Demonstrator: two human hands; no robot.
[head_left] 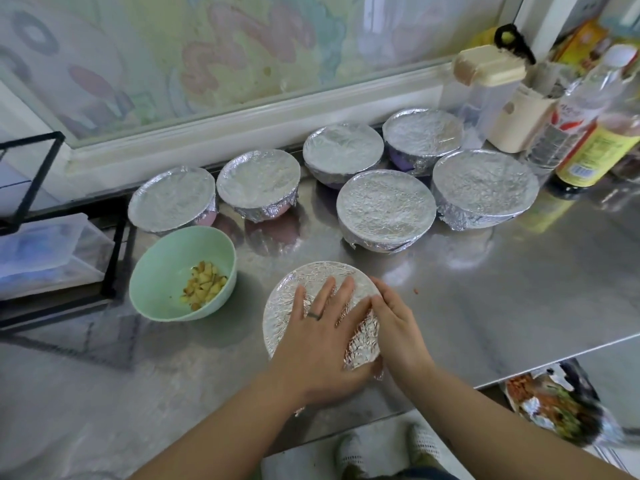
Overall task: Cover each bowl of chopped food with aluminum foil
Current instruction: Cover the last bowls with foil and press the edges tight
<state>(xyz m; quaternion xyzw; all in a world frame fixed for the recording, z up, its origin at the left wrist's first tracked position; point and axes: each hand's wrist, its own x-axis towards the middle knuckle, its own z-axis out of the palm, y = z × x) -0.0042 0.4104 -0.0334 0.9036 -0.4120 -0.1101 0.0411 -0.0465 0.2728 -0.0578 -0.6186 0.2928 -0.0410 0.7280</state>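
Observation:
A foil-covered bowl (304, 289) stands near the front of the steel counter (502, 289). My left hand (322, 334) lies flat on its foil top, fingers straight, a ring on one finger. My right hand (398, 327) presses the foil down against the bowl's right rim, fingers curled over the edge. To the left stands an uncovered green bowl (162, 271) with chopped yellow pieces (204, 285). Behind them stand several foil-covered bowls, among them one at the far left (173, 199) and one at the right (485, 185).
Bottles (595, 147) and a cream-lidded container (488, 84) crowd the back right corner. A black wire rack (114, 258) with a clear plastic box (45, 251) stands at the left. The counter's front edge runs just below my wrists; bare steel lies at the right.

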